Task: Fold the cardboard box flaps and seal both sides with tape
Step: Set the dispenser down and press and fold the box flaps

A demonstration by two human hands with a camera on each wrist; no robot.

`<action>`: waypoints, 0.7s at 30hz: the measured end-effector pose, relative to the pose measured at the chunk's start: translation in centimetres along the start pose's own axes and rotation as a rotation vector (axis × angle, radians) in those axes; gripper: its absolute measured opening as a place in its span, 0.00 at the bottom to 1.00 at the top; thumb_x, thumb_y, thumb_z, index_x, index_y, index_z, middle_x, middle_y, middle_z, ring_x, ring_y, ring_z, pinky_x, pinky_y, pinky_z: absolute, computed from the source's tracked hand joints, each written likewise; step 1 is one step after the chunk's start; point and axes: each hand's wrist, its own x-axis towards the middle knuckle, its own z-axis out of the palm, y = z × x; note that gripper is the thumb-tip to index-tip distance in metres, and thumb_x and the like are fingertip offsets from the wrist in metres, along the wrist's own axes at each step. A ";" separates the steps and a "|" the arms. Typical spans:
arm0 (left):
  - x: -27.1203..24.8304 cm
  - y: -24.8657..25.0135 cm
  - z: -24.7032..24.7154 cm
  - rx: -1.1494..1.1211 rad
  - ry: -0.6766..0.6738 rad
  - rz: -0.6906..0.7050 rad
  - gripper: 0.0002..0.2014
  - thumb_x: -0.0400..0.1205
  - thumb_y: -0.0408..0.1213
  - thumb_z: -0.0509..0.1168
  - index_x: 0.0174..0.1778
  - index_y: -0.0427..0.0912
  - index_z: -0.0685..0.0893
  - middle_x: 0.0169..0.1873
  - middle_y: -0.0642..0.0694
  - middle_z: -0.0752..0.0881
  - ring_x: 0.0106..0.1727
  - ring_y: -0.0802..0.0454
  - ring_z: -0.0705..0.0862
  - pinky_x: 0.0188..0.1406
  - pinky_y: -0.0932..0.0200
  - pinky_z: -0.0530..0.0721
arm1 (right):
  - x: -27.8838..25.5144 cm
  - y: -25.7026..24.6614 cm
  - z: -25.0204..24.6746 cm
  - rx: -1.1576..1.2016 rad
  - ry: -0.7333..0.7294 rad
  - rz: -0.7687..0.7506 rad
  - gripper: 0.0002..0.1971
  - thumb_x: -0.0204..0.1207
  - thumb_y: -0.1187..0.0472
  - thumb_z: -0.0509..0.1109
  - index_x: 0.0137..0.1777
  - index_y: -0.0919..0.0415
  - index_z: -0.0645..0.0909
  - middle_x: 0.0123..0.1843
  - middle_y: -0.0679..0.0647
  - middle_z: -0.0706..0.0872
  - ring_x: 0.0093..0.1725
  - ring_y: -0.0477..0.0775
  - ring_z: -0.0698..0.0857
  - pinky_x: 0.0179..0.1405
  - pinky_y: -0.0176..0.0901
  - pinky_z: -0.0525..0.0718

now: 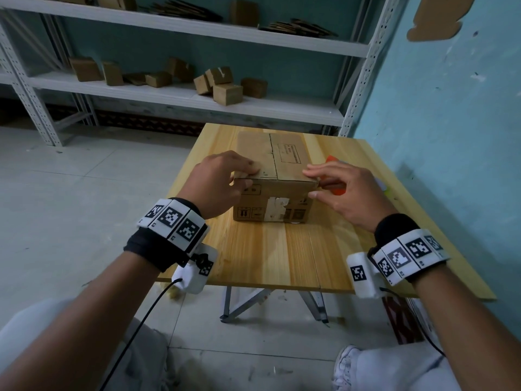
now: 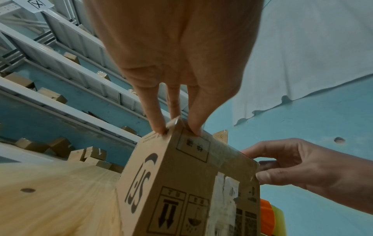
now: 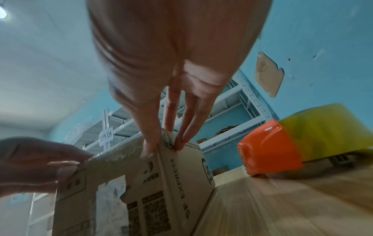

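Observation:
A brown cardboard box point(image 1: 282, 162) with printed labels stands on the wooden table point(image 1: 282, 255), its top flaps folded down flat. My left hand point(image 1: 249, 176) grips the near-left top corner, fingers on top and thumb on the front face; the left wrist view shows the left hand point(image 2: 177, 127) straddling that corner of the box point(image 2: 181, 183). My right hand point(image 1: 310, 184) pinches the near-right top corner of the box point(image 3: 161, 183). An orange tape dispenser point(image 3: 268, 151) with a yellowish roll point(image 3: 327, 127) lies just right of the box, mostly hidden behind my right hand in the head view.
White metal shelves point(image 1: 180, 94) beyond the table hold several small cardboard boxes. A blue wall point(image 1: 451, 108) runs close along the table's right side. Bare tabletop lies between the box and the near edge. Tiled floor lies to the left.

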 end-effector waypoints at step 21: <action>-0.1 0.6 -0.2 -0.031 -0.005 -0.029 0.15 0.81 0.34 0.67 0.64 0.47 0.85 0.66 0.54 0.82 0.67 0.53 0.78 0.59 0.62 0.77 | -0.1 0.6 -1.0 0.095 -0.048 0.067 0.20 0.74 0.64 0.76 0.66 0.55 0.85 0.64 0.41 0.83 0.59 0.22 0.79 0.59 0.20 0.77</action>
